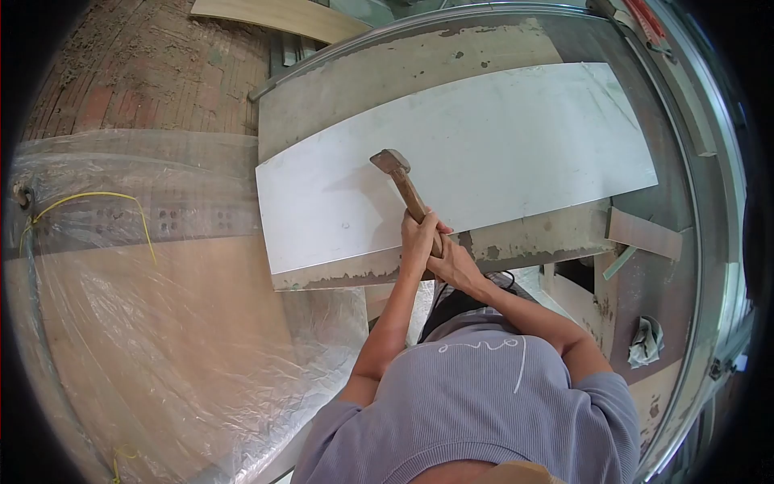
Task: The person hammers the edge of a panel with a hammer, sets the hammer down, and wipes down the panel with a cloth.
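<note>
Clasping wooden-handled hammer (pixel 410 194) with left grip (pixel 418 239) and right grip (pixel 458 264); holding hammer head (pixel 393 161) forward of both, apparently above white panel (pixel 508 145). Possibly risking dented panel through tilting head or slackening hold.

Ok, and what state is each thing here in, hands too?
White panel: lying flat
Wooden-handled hammer: gripped, head above panel
Left hand: closed around hammer
Right hand: closed around hammer
Clear plastic sheet: spread out, wrinkled
Yellow cord: curved
Cloth or paper scrap: crumpled

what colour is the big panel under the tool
The big panel is white, best seen in the head view.
</note>
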A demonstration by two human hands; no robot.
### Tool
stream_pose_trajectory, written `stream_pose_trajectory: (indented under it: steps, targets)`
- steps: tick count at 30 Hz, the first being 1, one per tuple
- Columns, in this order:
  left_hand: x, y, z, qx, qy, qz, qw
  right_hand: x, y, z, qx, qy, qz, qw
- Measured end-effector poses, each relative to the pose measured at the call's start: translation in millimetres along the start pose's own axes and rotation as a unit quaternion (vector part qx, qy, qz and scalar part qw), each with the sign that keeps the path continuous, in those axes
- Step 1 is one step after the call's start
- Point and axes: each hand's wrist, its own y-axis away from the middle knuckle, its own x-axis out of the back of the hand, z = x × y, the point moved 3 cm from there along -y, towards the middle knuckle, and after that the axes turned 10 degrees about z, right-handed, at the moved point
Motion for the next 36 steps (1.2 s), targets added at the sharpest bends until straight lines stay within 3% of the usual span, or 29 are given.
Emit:
stream_pose_trajectory:
  steps: [36]
  targets:
    - [0, 3, -1, -0.022, 0.0, 0.005, 1.0, 2, 6, -3, 0.036, -0.041, 0.006, 0.998]
